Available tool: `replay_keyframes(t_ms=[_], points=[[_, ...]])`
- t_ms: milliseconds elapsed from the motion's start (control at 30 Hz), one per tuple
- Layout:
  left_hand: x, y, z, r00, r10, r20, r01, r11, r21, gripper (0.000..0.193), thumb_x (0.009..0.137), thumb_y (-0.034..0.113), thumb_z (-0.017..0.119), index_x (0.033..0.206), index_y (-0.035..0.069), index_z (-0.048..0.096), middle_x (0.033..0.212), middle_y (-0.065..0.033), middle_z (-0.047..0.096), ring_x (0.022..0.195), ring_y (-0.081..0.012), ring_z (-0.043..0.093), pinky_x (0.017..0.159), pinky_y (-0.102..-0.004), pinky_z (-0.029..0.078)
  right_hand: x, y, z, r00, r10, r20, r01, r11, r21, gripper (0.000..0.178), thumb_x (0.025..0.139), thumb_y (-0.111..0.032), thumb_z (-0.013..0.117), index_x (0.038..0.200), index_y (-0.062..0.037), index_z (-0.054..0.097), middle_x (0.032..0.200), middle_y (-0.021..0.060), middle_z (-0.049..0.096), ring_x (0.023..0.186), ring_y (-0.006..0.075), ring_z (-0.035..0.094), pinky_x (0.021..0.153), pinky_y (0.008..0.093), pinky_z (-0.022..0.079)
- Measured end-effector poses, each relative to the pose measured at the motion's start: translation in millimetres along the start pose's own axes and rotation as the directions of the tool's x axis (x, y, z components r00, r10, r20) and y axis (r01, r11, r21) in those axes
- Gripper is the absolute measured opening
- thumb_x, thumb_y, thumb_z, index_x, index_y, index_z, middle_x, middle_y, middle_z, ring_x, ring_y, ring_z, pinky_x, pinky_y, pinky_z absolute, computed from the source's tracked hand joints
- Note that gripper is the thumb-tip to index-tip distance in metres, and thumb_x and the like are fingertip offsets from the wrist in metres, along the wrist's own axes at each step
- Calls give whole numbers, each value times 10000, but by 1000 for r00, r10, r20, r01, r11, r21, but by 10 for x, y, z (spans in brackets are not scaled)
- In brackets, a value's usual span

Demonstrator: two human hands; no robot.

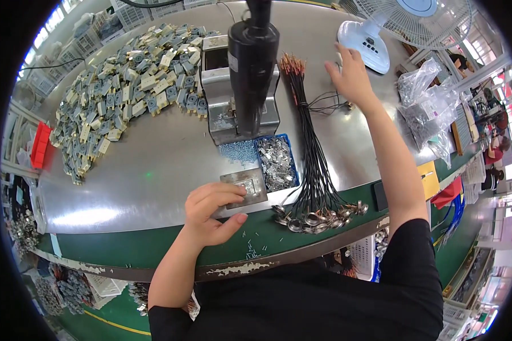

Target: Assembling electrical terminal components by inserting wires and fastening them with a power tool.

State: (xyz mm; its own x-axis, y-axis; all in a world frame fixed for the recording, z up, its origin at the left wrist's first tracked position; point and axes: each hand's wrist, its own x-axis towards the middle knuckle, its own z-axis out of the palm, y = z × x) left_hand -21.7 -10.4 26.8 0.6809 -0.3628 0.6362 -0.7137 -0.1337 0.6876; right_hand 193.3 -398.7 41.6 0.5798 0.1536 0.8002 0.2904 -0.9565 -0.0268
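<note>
My left hand (pixel 213 213) rests at the front edge of the metal table, its curled fingers touching a small square metal fixture plate (pixel 246 186). It holds nothing that I can see. My right hand (pixel 351 77) reaches far across the table with fingers spread, over thin black wires beside the white fan base (pixel 363 44). A bundle of black wires (pixel 313 153) with copper tips at the far end and round metal parts at the near end lies between my arms. A black hanging power screwdriver (pixel 252 62) stands over a grey metal jig (pixel 222 108).
A large heap of grey and cream plastic parts (pixel 119 85) covers the table's left. A blue tray (pixel 276 162) holds small metal clips, with loose screws beside it. Clear bags of parts (pixel 426 108) lie at the right. A red bin (pixel 40 145) sits at the left edge.
</note>
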Motion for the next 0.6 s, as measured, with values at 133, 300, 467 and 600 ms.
replay_keyframes(t_ms=[133, 300, 467, 600], points=[[0, 57, 34, 999, 39, 8, -39, 999, -26, 229, 699, 106, 806, 874, 25, 682, 918, -114, 727, 823, -271, 724, 717, -342, 568, -239, -681, -961, 679, 36, 734, -286, 933, 219, 316, 955, -239, 617, 836, 52, 599, 703, 171, 577, 651, 253, 563, 637, 412, 460], [27, 110, 136, 992, 116, 57, -113, 992, -52, 221, 692, 95, 814, 854, 37, 675, 861, -88, 715, 797, -267, 720, 698, -345, 568, -626, -897, -1273, 338, -35, 941, -492, 845, 208, 347, 934, -273, 630, 795, 46, 636, 718, 212, 640, 631, 372, 596, 645, 455, 485], [6, 163, 174, 986, 146, 84, -141, 988, -61, 182, 742, 93, 776, 863, 14, 665, 865, -118, 718, 798, -287, 724, 712, -365, 571, -742, -834, -1298, 278, 134, 951, -958, 115, 264, 265, 959, -222, 628, 782, -26, 611, 651, 48, 576, 578, 116, 507, 532, 279, 404], [-45, 194, 165, 991, 118, 65, -115, 992, -46, 186, 729, 89, 805, 847, 41, 669, 860, -89, 717, 767, -266, 713, 673, -344, 559, -541, -1104, -1588, 99, 147, 984, -907, -394, 150, 104, 946, -163, 625, 989, -69, 610, 706, -11, 565, 600, 99, 532, 514, 225, 377]])
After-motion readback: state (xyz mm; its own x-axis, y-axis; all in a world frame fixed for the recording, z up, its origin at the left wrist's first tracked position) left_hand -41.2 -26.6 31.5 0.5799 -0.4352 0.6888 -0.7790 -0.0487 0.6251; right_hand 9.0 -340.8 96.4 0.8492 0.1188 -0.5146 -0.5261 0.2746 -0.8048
